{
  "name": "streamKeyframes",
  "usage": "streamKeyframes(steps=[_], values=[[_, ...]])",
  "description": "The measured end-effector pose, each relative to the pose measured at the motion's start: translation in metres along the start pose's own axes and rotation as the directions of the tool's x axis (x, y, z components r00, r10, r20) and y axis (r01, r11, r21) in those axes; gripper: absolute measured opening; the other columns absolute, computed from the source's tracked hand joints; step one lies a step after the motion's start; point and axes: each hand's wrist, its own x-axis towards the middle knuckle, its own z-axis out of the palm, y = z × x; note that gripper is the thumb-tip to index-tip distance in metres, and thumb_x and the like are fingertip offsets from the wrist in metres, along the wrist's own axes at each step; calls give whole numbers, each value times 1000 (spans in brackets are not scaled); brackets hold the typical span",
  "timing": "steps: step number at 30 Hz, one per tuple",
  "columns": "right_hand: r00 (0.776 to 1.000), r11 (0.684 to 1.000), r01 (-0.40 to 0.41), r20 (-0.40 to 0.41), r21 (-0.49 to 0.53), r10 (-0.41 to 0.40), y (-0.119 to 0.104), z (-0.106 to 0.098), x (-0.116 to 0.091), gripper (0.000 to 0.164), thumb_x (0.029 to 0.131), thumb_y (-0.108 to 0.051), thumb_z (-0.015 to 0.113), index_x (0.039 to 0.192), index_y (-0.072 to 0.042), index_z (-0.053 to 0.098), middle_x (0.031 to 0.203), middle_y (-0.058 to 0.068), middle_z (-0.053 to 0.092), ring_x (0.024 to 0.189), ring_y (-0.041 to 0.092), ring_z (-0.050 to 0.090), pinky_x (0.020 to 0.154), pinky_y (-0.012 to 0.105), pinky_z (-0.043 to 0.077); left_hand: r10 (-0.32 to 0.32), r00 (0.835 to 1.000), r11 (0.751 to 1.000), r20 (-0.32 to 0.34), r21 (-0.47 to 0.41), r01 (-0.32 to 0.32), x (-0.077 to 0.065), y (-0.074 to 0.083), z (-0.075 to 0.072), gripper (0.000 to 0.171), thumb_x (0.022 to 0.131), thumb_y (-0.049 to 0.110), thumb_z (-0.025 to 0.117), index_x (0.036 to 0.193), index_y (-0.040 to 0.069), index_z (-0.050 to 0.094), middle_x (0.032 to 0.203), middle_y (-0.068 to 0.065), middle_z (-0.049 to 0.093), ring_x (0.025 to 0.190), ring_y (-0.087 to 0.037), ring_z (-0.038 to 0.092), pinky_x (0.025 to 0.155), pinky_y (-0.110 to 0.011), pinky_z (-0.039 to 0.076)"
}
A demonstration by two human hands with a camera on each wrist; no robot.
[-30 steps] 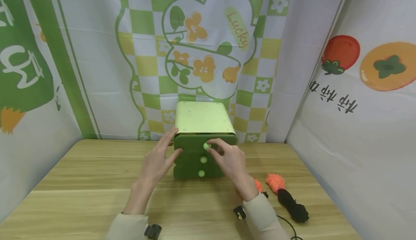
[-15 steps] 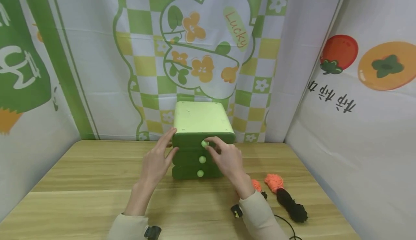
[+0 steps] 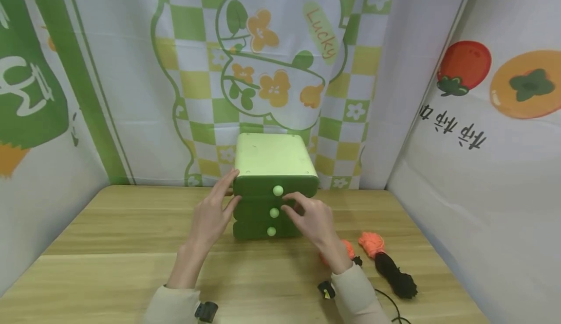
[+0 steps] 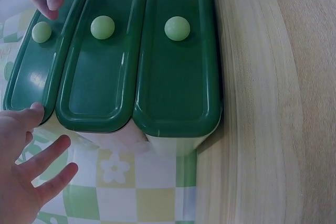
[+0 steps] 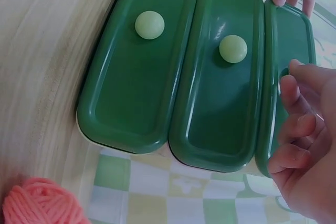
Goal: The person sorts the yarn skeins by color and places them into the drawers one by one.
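A small cabinet with a pale green top (image 3: 276, 154) and three dark green drawers stands at the back of the table. The top drawer (image 3: 256, 186) sits flush under the top, and each front has a round pale green knob (image 3: 278, 191). My left hand (image 3: 209, 219) spreads its fingers and touches the cabinet's left edge, thumb at the top drawer's end. Just off the top knob, my right hand (image 3: 313, 219) holds nothing, its thumb and fingers bent. In the left wrist view, a small gap shows between the right fingertips (image 4: 51, 10) and that knob.
To the right lie an orange and black yarn bundle (image 3: 387, 265) and more orange yarn (image 3: 348, 248), partly behind the right forearm. A black cable (image 3: 390, 302) runs near the front. Printed cloth (image 3: 193, 85) hangs behind the cabinet.
The top drawer has moved back until its gap under the top closed. My right hand has let go of the top knob and drawn slightly down and right. The left hand stays put.
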Motion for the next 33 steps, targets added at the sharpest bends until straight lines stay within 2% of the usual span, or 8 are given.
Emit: streamKeyframes(steps=[4,11,15,20,23,27,29,33], values=[[1000,1000,2,22,-14,-2,-1,1,0,18,87,-25,78,103,-18,74,63,-8,66,46,-4,36,44,14,29,-11,1000,1000,13,-2,11,0,1,-2,67,93,16,70,152,20,39,155,-7,44,56,-14,57,37,-19,34],[999,999,2,50,-35,0,1,7,-3,19,85,-25,79,102,-20,74,67,-8,68,49,-1,47,46,16,34,-25,999,1000,28,-1,25,0,1,-1,68,93,16,70,153,21,38,156,-6,43,45,-6,42,37,-19,34],[997,998,-1,74,-60,5,2,9,-4,19,85,-29,79,102,-23,74,69,-9,70,54,2,56,47,16,36,-24,999,1000,26,-4,24,0,2,-1,68,93,16,70,153,21,38,156,-6,43,50,-6,46,37,-19,34],[989,995,-21,142,-97,34,1,13,-4,23,85,-35,78,106,-24,73,67,-10,69,53,0,54,45,17,34,-16,1000,1000,18,-6,16,1,2,-1,68,93,15,70,152,19,38,156,-7,43,46,-6,42,38,-19,35],[977,994,-36,203,-104,57,0,15,-5,27,85,-36,78,110,-27,72,68,-12,68,55,-1,54,46,19,35,-22,1000,1000,21,-14,23,1,2,-1,68,93,14,70,153,19,38,156,-7,43,51,-11,52,39,-20,36],[965,992,-61,249,-110,87,-2,18,-6,28,85,-34,78,113,-32,71,73,-12,70,61,0,58,47,21,37,-33,999,999,26,-27,33,1,2,-2,68,93,14,70,153,19,38,156,-7,42,75,-24,70,40,-20,38],[963,990,-79,247,-120,106,-2,20,-7,27,86,-33,78,112,-32,70,74,-12,70,62,1,59,48,22,37,-34,999,999,28,-32,35,1,2,-2,68,93,14,70,153,19,38,156,-7,42,83,-27,72,40,-20,38],[967,984,-108,216,-144,138,-5,24,-8,24,85,-32,78,108,-33,69,74,-12,70,64,3,61,49,24,38,-34,999,999,27,-36,35,1,3,-1,68,93,13,70,153,19,38,156,-8,43,77,-27,71,39,-20,37]])
